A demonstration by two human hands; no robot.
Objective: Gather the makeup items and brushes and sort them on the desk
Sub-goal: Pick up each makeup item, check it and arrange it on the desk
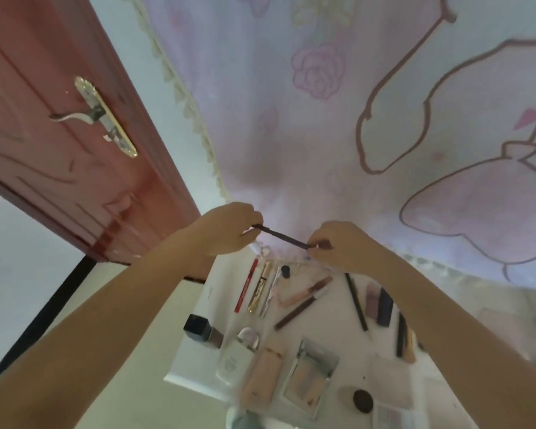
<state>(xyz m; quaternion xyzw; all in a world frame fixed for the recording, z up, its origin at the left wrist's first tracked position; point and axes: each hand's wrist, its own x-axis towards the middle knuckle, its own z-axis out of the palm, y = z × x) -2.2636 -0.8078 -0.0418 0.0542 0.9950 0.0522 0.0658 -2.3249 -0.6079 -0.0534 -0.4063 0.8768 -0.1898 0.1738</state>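
Note:
A thin dark makeup pencil is held in the air above the far end of the white desk. My left hand pinches its left end and my right hand pinches its right end. Below them lie a red pencil, a gold tube, a pink lip gloss, a brown pencil and a black pencil. Nearer me sit a dark-capped foundation bottle, a pale palette and a black round compact.
A pink cartoon-print curtain with lace trim hangs behind the desk. A red wooden door with a metal handle stands at the left. Pale floor shows left of the desk. More tubes lie on the right side.

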